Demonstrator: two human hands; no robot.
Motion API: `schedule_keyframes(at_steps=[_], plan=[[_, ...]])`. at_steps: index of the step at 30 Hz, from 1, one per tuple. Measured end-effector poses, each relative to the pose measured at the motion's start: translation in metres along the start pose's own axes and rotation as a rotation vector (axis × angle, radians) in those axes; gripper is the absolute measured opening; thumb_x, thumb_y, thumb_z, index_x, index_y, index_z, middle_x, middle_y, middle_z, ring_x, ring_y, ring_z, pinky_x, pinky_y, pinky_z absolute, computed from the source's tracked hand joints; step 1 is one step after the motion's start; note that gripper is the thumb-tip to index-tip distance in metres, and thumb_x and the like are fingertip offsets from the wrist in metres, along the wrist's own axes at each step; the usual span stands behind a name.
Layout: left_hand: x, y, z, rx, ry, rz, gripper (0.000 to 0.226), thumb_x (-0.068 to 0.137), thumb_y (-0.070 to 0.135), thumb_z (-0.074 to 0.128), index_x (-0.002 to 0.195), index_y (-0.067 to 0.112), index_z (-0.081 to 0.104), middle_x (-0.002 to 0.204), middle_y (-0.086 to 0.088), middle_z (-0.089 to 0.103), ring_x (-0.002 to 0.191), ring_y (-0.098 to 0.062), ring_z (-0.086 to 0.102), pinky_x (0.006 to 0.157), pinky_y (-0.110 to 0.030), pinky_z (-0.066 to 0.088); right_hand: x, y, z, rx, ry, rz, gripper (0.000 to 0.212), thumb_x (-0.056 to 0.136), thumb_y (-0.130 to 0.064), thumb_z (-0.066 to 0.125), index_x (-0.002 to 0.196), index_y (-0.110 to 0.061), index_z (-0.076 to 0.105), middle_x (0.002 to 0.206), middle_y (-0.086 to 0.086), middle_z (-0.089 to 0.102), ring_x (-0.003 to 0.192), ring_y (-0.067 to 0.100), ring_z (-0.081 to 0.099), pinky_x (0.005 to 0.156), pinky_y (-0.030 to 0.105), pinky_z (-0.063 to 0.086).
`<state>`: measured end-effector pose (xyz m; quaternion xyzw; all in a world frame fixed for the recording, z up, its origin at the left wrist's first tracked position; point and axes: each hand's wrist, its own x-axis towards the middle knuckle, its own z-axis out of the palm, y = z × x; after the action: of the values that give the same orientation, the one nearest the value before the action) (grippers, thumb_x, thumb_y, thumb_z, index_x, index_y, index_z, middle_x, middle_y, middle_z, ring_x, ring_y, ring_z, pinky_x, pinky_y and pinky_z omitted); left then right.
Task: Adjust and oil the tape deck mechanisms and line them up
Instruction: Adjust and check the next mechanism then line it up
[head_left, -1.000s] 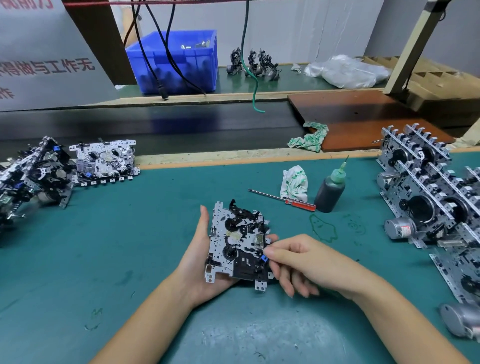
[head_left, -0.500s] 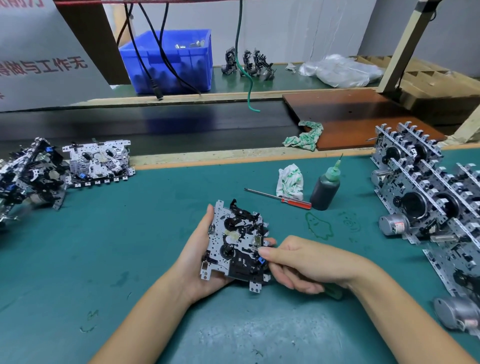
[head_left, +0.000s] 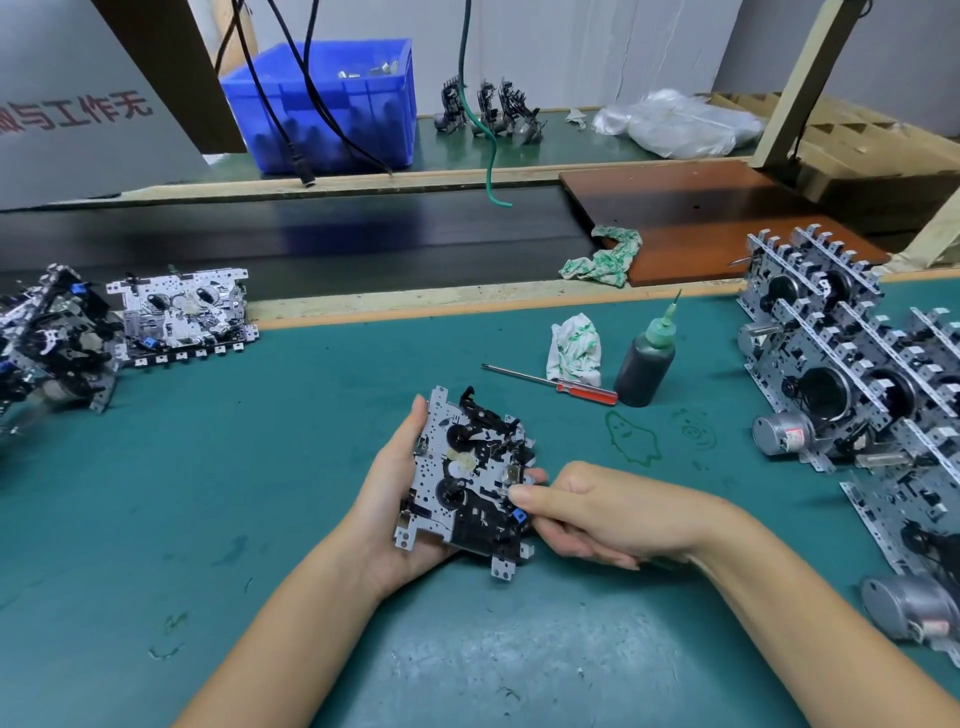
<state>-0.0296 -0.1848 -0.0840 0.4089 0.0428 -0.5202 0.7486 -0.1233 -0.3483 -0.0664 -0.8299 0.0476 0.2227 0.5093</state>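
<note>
Left hand (head_left: 397, 499) cradles mechanism (head_left: 465, 480); right hand (head_left: 597, 506) pinches its edge.

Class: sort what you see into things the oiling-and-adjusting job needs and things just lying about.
Job: silver-and-black tape deck mechanism in left hand, right hand, dark green-capped oil bottle, red-handled screwdriver, lined-up metal mechanisms.
Lying about: blue plastic crate, clear plastic bag.

Bare green mat (head_left: 218, 499) left of left hand (head_left: 400, 499) fingers, open until mechanism pile (head_left: 57, 338). Beyond right hand (head_left: 597, 506) fingertips: screwdriver (head_left: 550, 383), rag (head_left: 574, 348), oil bottle (head_left: 647, 364). Right of them, mechanism rows (head_left: 852, 384) block passage.
</note>
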Motion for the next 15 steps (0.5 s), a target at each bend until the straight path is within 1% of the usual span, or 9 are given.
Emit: schedule_keyframes(at_steps=[1, 2, 3, 5, 6, 9, 11, 13, 15], plan=[[0.0, 0.0, 0.001, -0.006, -0.003, 0.002, 0.073, 0.088, 0.064, 0.037, 0.087, 0.004, 0.077, 0.102, -0.023, 0.07, 0.086, -0.033, 0.071, 0.061, -0.039, 0.059, 0.0, 0.0, 0.0, -0.004, 0.0, -0.006, 0.064, 0.1, -0.046, 0.028, 0.045, -0.016, 0.037, 0.026, -0.003, 0.033, 0.032, 0.016, 0.028, 0.097, 0.019, 0.04], [-0.001, -0.001, 0.001, -0.01, -0.005, 0.002, 0.073, 0.088, 0.065, 0.037, 0.088, 0.003, 0.077, 0.103, -0.023, 0.07, 0.087, -0.033, 0.071, 0.062, -0.04, 0.059, 0.0, 0.0, 0.0, -0.007, 0.003, -0.014, 0.064, 0.1, -0.046, 0.029, 0.045, -0.016, 0.038, 0.026, -0.004, 0.034, 0.031, 0.014, 0.028, 0.09, 0.017, 0.044], [-0.002, -0.001, 0.002, -0.013, -0.011, 0.0, 0.075, 0.088, 0.065, 0.035, 0.09, 0.003, 0.077, 0.105, -0.024, 0.069, 0.089, -0.033, 0.071, 0.064, -0.04, 0.059, -0.001, -0.001, 0.001, -0.007, 0.01, -0.021, 0.063, 0.1, -0.046, 0.03, 0.045, -0.016, 0.04, 0.026, -0.004, 0.034, 0.029, 0.012, 0.027, 0.074, 0.016, 0.048], [-0.005, -0.001, 0.002, -0.043, -0.029, -0.011, 0.078, 0.088, 0.067, 0.032, 0.098, 0.001, 0.074, 0.112, -0.025, 0.066, 0.096, -0.034, 0.069, 0.07, -0.041, 0.059, -0.002, -0.001, 0.0, 0.014, 0.031, -0.035, 0.063, 0.099, -0.047, 0.033, 0.044, -0.019, 0.044, 0.027, -0.005, 0.035, 0.027, 0.009, 0.026, 0.046, 0.014, 0.039], [-0.006, 0.0, 0.002, -0.073, -0.032, -0.011, 0.079, 0.088, 0.067, 0.032, 0.104, 0.0, 0.072, 0.117, -0.025, 0.064, 0.1, -0.035, 0.067, 0.073, -0.042, 0.059, -0.003, -0.001, -0.001, 0.047, 0.052, -0.044, 0.062, 0.099, -0.047, 0.034, 0.043, -0.02, 0.046, 0.027, -0.004, 0.035, 0.026, 0.009, 0.026, 0.041, 0.016, 0.034], [-0.009, 0.001, 0.002, -0.193, -0.042, 0.03, 0.088, 0.085, 0.069, 0.037, 0.117, -0.009, 0.061, 0.125, -0.032, 0.056, 0.106, -0.045, 0.061, 0.08, -0.057, 0.054, -0.005, 0.003, -0.01, 0.297, 0.193, -0.074, 0.053, 0.1, -0.039, 0.036, 0.053, -0.019, 0.053, 0.03, -0.002, 0.034, 0.026, 0.01, 0.022, 0.041, 0.019, 0.023], [-0.011, 0.002, 0.004, -0.256, -0.043, 0.05, 0.096, 0.081, 0.072, 0.04, 0.125, -0.012, 0.05, 0.125, -0.038, 0.052, 0.109, -0.051, 0.057, 0.081, -0.064, 0.049, -0.002, 0.006, -0.015, 0.433, 0.318, -0.058, 0.041, 0.1, -0.031, 0.036, 0.07, -0.013, 0.056, 0.035, 0.0, 0.038, 0.027, 0.008, 0.021, 0.037, 0.014, 0.017], [-0.012, 0.003, 0.004, -0.294, -0.058, 0.049, 0.1, 0.076, 0.073, 0.043, 0.128, -0.012, 0.045, 0.125, -0.04, 0.051, 0.11, -0.052, 0.055, 0.083, -0.064, 0.049, 0.004, 0.008, -0.013, 0.435, 0.423, -0.022, 0.033, 0.1, -0.024, 0.035, 0.082, -0.011, 0.058, 0.04, 0.001, 0.045, 0.028, 0.008, 0.025, 0.034, 0.012, 0.018], [-0.013, 0.004, 0.002, -0.326, -0.072, 0.038, 0.104, 0.074, 0.075, 0.045, 0.13, -0.013, 0.043, 0.126, -0.04, 0.05, 0.113, -0.053, 0.054, 0.092, -0.06, 0.047, 0.011, 0.01, -0.008, 0.393, 0.501, -0.015, 0.032, 0.1, -0.02, 0.035, 0.085, -0.011, 0.061, 0.043, 0.001, 0.051, 0.028, 0.009, 0.029, 0.033, 0.013, 0.02]])
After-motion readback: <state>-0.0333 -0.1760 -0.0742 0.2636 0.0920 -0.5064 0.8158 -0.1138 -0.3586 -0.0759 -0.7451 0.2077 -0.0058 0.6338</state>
